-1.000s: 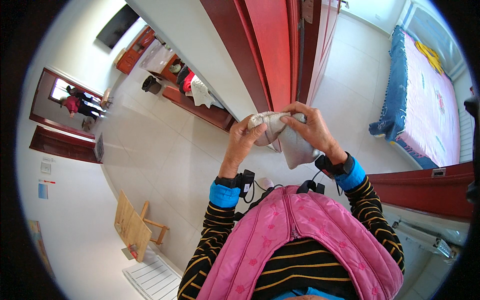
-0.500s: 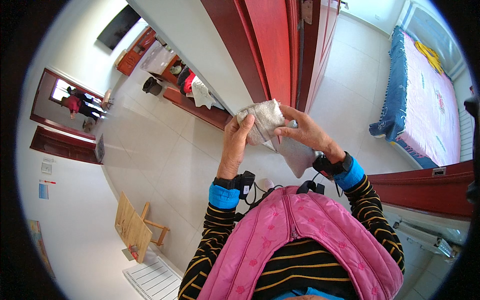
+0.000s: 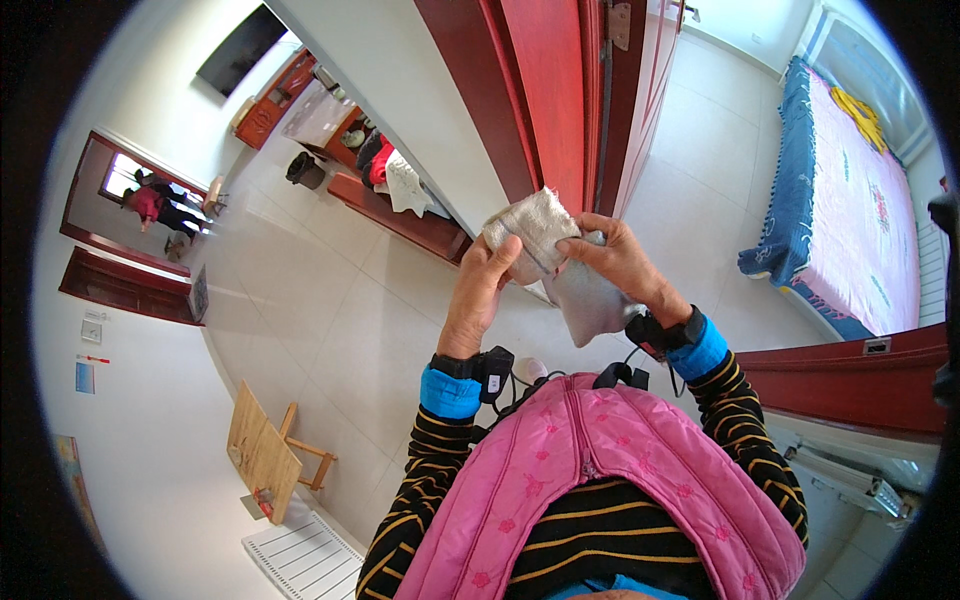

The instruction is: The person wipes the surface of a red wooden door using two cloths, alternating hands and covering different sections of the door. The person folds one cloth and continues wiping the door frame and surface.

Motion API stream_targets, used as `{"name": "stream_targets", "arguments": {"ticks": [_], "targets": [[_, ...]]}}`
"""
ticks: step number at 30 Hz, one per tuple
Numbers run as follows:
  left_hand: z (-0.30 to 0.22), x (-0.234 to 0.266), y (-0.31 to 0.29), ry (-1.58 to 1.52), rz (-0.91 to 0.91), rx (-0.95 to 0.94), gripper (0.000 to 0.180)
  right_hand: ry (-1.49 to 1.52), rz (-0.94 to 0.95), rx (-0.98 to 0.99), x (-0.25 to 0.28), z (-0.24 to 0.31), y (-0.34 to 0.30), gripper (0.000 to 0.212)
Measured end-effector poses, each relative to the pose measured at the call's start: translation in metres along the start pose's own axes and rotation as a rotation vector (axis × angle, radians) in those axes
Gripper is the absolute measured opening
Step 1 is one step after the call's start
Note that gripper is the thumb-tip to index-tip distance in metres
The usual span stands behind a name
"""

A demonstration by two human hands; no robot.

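A folded greyish-beige cloth (image 3: 530,228) is held up between my two hands, in front of the red door frame. My left hand (image 3: 480,288) grips its near left side, thumb on top and fingers underneath. From the right, my right hand (image 3: 622,262) pinches the cloth's right edge between thumb and fingers. A loose grey part of cloth (image 3: 588,305) hangs below the right hand, over the tiled floor. Some of the fingers are hidden behind the cloth.
The red door frame (image 3: 545,90) and white wall edge stand just ahead. Right lies a bed (image 3: 865,200) with a blue-edged cover. A wooden folding table (image 3: 262,450) and white radiator (image 3: 305,560) are at lower left. A person (image 3: 155,205) is far left.
The folded cloth has tilted and more of its flat face shows. Both hands have shifted slightly, and the right thumb has moved up along the cloth's edge.
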State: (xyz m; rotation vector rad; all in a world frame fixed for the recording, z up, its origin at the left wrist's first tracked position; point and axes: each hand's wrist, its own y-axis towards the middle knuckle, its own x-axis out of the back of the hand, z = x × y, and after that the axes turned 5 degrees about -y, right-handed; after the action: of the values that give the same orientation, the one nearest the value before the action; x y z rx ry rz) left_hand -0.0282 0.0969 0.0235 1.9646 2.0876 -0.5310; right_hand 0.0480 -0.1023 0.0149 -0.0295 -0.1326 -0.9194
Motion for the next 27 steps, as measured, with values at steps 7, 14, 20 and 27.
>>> {"name": "stream_targets", "arguments": {"ticks": [7, 14, 20, 27], "targets": [[0.005, -0.002, -0.001, 0.025, -0.003, 0.04, 0.067, -0.043, 0.001, 0.011, 0.002, 0.006, -0.002, 0.032], [0.005, -0.001, -0.001, -0.042, -0.039, 0.013, 0.056, -0.12, -0.022, 0.015, 0.001, 0.007, -0.004, 0.041], [0.002, 0.0, -0.003, 0.044, -0.033, -0.049, 0.048, -0.137, -0.016, 0.02, 0.008, 0.003, -0.003, 0.049], [-0.002, 0.009, -0.003, 0.267, -0.032, -0.121, 0.05, -0.092, -0.075, 0.02, 0.028, 0.004, 0.0, 0.058]]}}
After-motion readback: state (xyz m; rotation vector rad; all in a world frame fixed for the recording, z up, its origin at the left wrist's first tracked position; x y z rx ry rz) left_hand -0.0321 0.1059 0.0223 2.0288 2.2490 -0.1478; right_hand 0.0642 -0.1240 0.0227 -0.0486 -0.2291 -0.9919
